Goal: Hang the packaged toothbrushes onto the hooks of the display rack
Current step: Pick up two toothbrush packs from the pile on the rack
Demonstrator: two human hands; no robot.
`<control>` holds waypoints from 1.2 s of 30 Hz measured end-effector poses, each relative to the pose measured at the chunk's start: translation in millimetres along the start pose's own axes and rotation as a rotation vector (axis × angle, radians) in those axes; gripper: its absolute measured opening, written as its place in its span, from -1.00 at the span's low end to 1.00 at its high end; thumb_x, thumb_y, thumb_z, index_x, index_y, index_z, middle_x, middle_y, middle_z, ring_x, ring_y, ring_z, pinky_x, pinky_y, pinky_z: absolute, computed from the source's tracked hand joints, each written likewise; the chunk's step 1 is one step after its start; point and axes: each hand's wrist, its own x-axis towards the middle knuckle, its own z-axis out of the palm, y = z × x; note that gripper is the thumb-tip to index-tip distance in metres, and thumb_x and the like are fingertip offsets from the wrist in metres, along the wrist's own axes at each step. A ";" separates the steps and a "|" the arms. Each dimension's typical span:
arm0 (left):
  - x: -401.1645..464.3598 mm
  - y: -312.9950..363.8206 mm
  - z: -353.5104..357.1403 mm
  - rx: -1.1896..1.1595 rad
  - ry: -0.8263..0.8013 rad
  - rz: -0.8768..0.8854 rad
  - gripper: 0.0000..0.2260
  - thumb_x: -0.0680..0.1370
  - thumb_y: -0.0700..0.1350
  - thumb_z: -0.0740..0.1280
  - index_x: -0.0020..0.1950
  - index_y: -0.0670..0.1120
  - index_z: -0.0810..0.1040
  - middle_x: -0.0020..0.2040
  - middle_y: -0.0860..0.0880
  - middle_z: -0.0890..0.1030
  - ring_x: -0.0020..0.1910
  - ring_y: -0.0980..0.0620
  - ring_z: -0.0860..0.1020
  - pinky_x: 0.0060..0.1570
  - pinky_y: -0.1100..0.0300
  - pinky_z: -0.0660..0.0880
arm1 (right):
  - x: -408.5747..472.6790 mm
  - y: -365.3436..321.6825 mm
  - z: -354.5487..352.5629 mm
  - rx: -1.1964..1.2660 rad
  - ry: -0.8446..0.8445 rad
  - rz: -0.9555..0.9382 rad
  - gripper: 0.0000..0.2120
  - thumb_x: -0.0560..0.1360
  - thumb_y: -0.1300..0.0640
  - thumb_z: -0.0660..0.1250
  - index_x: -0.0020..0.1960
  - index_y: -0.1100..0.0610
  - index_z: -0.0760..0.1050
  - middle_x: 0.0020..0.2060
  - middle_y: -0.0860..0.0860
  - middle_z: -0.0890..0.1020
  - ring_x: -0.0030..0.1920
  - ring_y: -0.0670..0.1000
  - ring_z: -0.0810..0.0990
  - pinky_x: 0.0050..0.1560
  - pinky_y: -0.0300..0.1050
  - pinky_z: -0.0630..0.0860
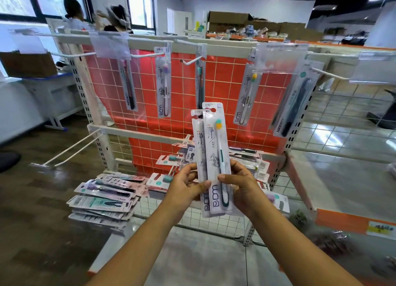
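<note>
At frame centre, both hands grip two overlapped toothbrush packs (216,157) upright before the display rack (150,44).
Left hand (186,185) pinches the rear pack's lower edge; right hand (240,186) clasps the front one.

Two people (94,18) by the windows (19,0), cardboard boxes (229,20) stacked at back wall

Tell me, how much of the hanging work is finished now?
Five packs hang on the top hooks, such as the purple-bristled pack. Both hands, left hand and right hand, hold two overlapping packs. Left: the piles on the shelf and the bare lower hook.
</note>
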 end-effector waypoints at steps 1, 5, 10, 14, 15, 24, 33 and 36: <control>0.7 -0.1 -0.5 -0.004 0.000 0.007 -0.68 0.48 -0.31 0.35 0.16 -0.03 0.44 0.06 -0.06 0.64 0.01 -0.06 0.63 -0.14 0.08 0.61 | -0.5 0.0 -0.6 0.006 0.001 -0.001 -0.58 0.18 0.37 0.35 0.05 0.23 0.49 -0.19 0.09 0.67 -0.18 0.10 0.66 -0.26 -0.01 0.60; 4.0 -1.9 -5.6 -0.005 0.053 0.023 -0.65 0.48 -0.37 0.32 0.16 -0.02 0.44 0.00 -0.06 0.63 0.00 -0.08 0.62 -0.15 0.08 0.60 | -3.3 -0.7 -2.8 0.036 0.012 -0.002 -0.60 0.20 0.36 0.34 0.03 0.19 0.51 -0.20 0.10 0.68 -0.20 0.11 0.67 -0.30 -0.03 0.60; 5.1 -4.4 -15.5 -0.033 0.092 0.045 -0.66 0.48 -0.40 0.30 0.10 0.00 0.47 -0.08 -0.02 0.66 -0.06 -0.01 0.64 -0.12 0.09 0.61 | -5.3 -2.2 -6.4 0.067 0.045 -0.039 -0.59 0.18 0.39 0.33 0.01 0.18 0.49 -0.23 0.08 0.68 -0.22 0.10 0.68 -0.30 -0.01 0.62; 5.7 -5.4 -22.2 -0.050 0.096 0.075 -0.66 0.48 -0.39 0.30 0.12 0.00 0.46 -0.15 0.03 0.69 -0.10 0.04 0.65 -0.13 0.12 0.60 | -6.2 -2.9 -9.0 0.050 0.067 -0.028 -0.54 0.16 0.40 0.33 0.06 0.20 0.48 -0.18 0.12 0.68 -0.18 0.12 0.67 -0.26 0.02 0.62; 6.0 -5.2 -23.1 -0.048 0.093 0.085 -0.65 0.48 -0.39 0.30 0.11 0.00 0.46 -0.17 0.04 0.69 -0.12 0.07 0.65 -0.15 0.16 0.60 | -6.3 -3.2 -9.3 0.039 0.068 -0.024 -0.53 0.16 0.40 0.34 0.06 0.20 0.48 -0.16 0.12 0.67 -0.17 0.13 0.67 -0.26 0.02 0.62; 9.8 0.7 -34.4 -0.046 0.090 0.096 -0.65 0.47 -0.40 0.30 0.06 0.03 0.47 -0.21 0.04 0.68 -0.16 0.04 0.63 -0.26 0.20 0.57 | -7.5 -4.6 -11.6 0.020 0.124 -0.036 -0.52 0.15 0.39 0.36 0.05 0.17 0.49 -0.17 0.10 0.68 -0.15 0.13 0.66 -0.21 0.03 0.61; 6.5 1.3 -48.5 -0.043 0.073 0.113 -0.66 0.47 -0.41 0.30 0.08 0.00 0.50 -0.20 0.01 0.69 -0.16 0.06 0.65 -0.21 0.20 0.60 | -14.2 -0.5 -6.4 -0.016 0.163 -0.074 -0.56 0.14 0.39 0.35 0.00 0.16 0.51 -0.21 0.09 0.68 -0.18 0.11 0.66 -0.14 0.05 0.58; 3.6 1.3 -54.9 -0.038 0.077 0.103 -0.64 0.47 -0.42 0.28 0.07 0.02 0.49 -0.21 0.02 0.69 -0.15 0.05 0.64 -0.24 0.20 0.60 | -18.9 2.9 -4.7 -0.029 0.188 -0.065 -0.55 0.12 0.43 0.37 -0.02 0.17 0.51 -0.24 0.08 0.68 -0.19 0.11 0.65 -0.13 0.04 0.54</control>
